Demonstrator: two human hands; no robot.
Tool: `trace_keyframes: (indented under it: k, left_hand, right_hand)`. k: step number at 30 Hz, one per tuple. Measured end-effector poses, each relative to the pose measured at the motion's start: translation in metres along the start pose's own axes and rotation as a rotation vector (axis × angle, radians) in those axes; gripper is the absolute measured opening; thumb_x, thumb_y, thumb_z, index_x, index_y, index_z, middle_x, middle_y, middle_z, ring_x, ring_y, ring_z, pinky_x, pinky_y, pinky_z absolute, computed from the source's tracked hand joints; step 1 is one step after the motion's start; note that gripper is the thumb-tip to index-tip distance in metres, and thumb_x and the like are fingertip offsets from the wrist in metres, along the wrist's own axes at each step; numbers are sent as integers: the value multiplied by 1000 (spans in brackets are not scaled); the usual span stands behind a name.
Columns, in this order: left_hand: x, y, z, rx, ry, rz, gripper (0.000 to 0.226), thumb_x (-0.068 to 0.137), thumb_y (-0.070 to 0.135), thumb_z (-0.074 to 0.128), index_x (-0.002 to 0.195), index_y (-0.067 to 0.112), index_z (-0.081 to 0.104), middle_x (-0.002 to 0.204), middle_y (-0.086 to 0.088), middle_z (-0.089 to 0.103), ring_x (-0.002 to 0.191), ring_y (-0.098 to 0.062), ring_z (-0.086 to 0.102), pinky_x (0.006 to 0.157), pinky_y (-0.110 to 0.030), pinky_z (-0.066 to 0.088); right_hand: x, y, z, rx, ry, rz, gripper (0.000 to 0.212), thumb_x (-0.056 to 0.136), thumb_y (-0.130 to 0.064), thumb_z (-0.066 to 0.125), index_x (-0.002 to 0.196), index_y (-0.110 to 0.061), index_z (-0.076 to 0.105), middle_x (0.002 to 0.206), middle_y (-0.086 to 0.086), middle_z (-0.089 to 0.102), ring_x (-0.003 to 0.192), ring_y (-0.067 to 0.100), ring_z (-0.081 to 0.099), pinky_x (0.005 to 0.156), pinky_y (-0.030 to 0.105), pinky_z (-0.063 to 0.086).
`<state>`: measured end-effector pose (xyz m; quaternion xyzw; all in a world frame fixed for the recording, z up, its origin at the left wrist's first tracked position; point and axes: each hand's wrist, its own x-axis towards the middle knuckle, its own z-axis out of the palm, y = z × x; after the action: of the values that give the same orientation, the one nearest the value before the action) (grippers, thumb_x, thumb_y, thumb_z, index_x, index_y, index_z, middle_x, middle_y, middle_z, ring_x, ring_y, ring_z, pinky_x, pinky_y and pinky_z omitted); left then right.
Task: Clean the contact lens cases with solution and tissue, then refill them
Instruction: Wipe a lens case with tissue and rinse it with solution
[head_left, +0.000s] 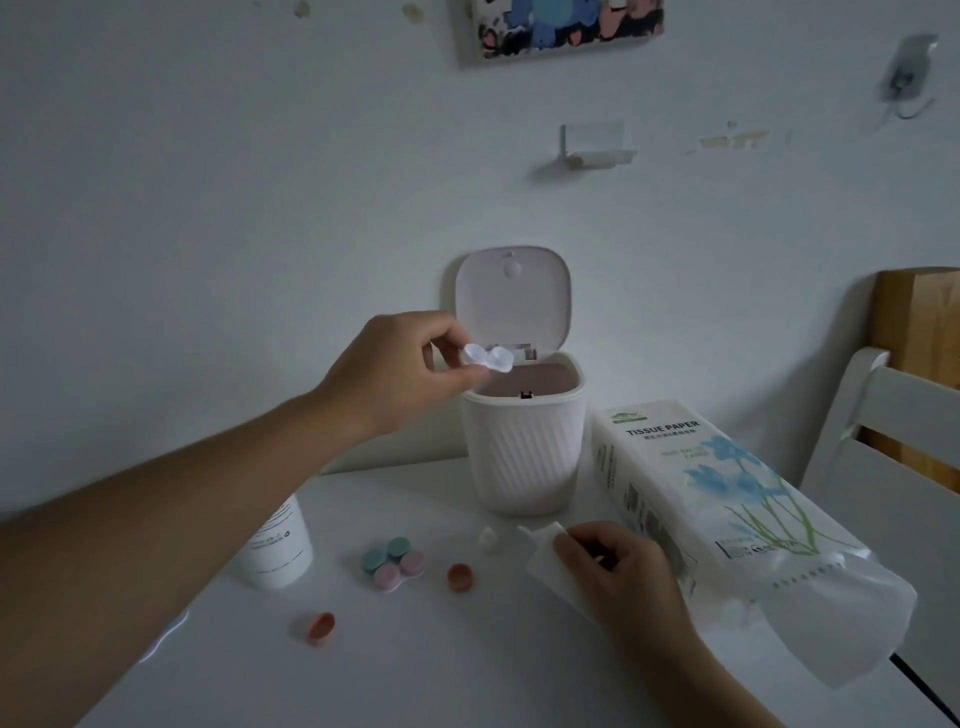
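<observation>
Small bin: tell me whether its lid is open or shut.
Open: the small bin's lid stands raised behind the rim.

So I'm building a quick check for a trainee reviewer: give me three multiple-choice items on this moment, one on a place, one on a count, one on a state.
1. Where is the clear lens case held?
A. flat on the table
B. over the open bin
C. inside the tissue pack

2. How many loose orange-red caps lie on the table?
A. one
B. two
C. four

3. What state is the bin lid in?
A. flipped up
B. shut
C. lying on the table

Answers:
1 B: the left hand pinches the case above the mouth of the bin.
2 B: one cap lies near the stacked cases, the other nearer the camera.
3 A: the lid stands upright behind the opening.

The right hand grips the solution bottle.
</observation>
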<state>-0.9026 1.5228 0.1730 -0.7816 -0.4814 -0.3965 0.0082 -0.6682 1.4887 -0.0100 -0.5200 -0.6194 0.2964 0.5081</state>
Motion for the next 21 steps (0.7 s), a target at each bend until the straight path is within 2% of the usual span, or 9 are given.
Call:
trace_keyframes:
  k: [4, 8, 11, 13, 17, 21]
  left_hand:
    - [-63, -3, -6, -140, 77, -16, 14, 80, 41, 78, 87, 31, 73, 82, 20, 70, 62, -15, 60, 56, -24, 47]
    - [-109, -15, 0, -157, 97, -17, 16, 78, 44, 76, 87, 31, 71, 85, 15, 70, 73, -17, 61, 65, -26, 48]
    - [-135, -32, 5, -128, 68, -20, 17, 79, 42, 78, 89, 31, 70, 87, 15, 68, 77, -16, 61, 68, -27, 49]
    - [-145, -41, 9, -129, 67, -34, 20, 79, 39, 81, 92, 27, 72, 88, 13, 69, 78, -15, 61, 69, -27, 49]
    - [-153, -50, 14, -158, 124, -43, 24, 81, 36, 80, 98, 20, 74, 90, 9, 70, 78, -16, 62, 70, -32, 51]
    - [-157, -51, 19, -164, 147, -42, 19, 81, 26, 82, 97, 17, 75, 87, 7, 70, 79, -18, 63, 70, -38, 51]
  right_hand:
    - [-7, -12, -1, 3, -40, -4, 16, 85, -20, 76, 73, -30, 77, 67, -11, 73, 61, 3, 64, 61, 21, 49]
    - [-2, -49, -7, 149, 0, -33, 14, 86, -28, 75, 81, -41, 78, 69, -10, 75, 57, -1, 64, 49, 14, 46]
    - [2, -79, 4, 157, -46, -101, 7, 87, -37, 73, 84, -40, 78, 68, -13, 74, 51, -4, 61, 42, 10, 41]
    - [5, -92, 18, 154, -98, -138, 8, 87, -41, 71, 85, -40, 78, 71, -15, 74, 55, -4, 63, 43, 9, 41]
    - [18, -105, 46, 180, -174, -134, 10, 88, -36, 70, 84, -37, 79, 76, -13, 76, 65, -2, 68, 50, 10, 46]
    - [25, -107, 66, 195, -211, -86, 12, 89, -31, 70, 82, -31, 80, 75, -6, 76, 64, 4, 68, 52, 15, 50]
